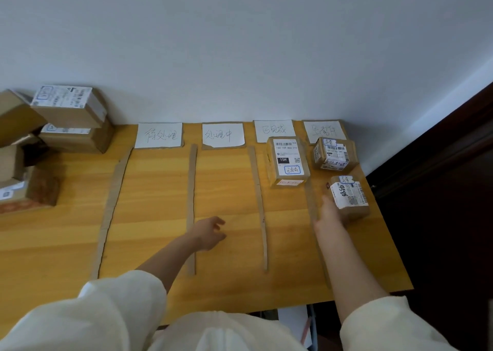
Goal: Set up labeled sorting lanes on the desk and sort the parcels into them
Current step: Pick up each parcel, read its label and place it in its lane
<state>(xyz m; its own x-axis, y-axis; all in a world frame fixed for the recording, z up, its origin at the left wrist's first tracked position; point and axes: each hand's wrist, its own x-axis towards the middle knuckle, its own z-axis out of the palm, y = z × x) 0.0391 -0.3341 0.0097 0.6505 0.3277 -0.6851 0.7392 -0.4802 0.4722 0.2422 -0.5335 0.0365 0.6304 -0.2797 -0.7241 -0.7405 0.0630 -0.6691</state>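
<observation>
Parcel (349, 198) against right hand (330, 214)

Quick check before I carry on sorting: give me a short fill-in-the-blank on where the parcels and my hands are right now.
1. The desk has ____ white lane labels along the wall.
2. The rightmost lane holds ____ parcels.
3. The right hand touches the near parcel in the ____ lane.
4. The left hand is open and holds ____.

Missing words: four; two; rightmost; nothing
</observation>
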